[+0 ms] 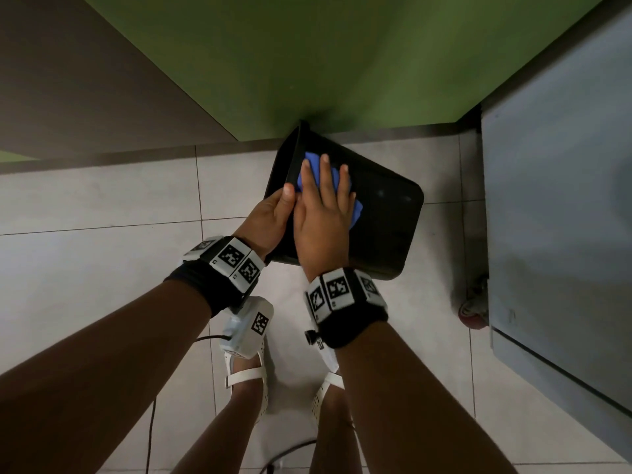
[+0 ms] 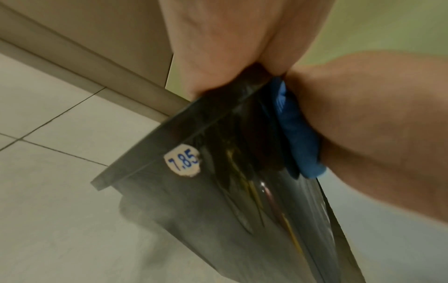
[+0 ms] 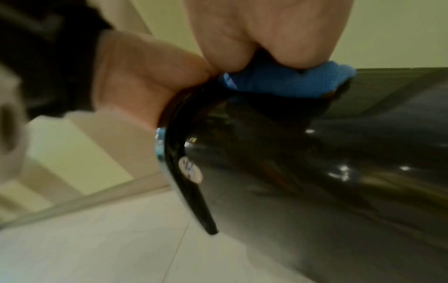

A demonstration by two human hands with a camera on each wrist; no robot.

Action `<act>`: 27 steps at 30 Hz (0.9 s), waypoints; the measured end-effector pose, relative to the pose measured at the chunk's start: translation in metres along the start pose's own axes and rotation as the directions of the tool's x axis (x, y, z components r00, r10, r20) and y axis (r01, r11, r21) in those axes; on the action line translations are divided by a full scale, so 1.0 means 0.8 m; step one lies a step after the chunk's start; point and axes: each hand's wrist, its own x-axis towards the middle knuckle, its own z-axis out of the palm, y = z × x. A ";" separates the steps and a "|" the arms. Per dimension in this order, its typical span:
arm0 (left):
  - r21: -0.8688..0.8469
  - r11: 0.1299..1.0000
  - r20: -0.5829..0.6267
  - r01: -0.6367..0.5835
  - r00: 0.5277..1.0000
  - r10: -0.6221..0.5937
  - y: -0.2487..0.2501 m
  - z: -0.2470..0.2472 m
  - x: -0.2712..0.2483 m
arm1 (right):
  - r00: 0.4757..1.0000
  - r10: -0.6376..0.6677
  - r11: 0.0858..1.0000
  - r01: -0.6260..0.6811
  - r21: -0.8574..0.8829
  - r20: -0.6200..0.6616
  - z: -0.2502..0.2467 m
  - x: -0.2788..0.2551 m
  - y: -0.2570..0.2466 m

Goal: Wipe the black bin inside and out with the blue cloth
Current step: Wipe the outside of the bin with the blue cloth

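1. Black bin point(image 1: 379, 213) lies tipped on its side above the tiled floor point(image 1: 102, 268), mouth to the left, base toward the grey cabinet point(image 1: 561, 200)
2. Left hand point(image 1: 266, 220) grips the rim, thumb curled over the edge; likely steadying the bin so the outer wall faces up
3. Right hand point(image 1: 325, 213) lies flat, fingers point(image 1: 326, 176) straight, pressing the blue cloth point(image 1: 309, 165) on the outer wall near the rim
4. Price sticker point(image 2: 182, 162) sits under the rim
5. Green panel point(image 1: 307, 63) stands behind

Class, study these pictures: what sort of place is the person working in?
Probably an indoor utility or kitchen area: pale tiled floor, green cabinet panel, grey unit on a castor wheel.
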 end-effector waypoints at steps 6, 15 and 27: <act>0.130 0.991 -0.019 -0.027 0.999 0.030 -0.002 0.004 0.003 | 0.998 0.068 0.997 -0.068 -0.022 -0.004 0.005 -0.001 0.025; 0.113 0.993 -0.122 0.018 0.993 -0.005 -0.008 0.003 -0.002 | 0.934 0.323 0.945 -0.327 -0.005 -0.150 0.007 -0.013 0.097; 0.141 0.971 0.129 0.191 0.969 -0.209 0.066 -0.015 0.018 | 0.928 0.329 0.944 -0.330 0.024 -0.176 0.007 -0.045 0.147</act>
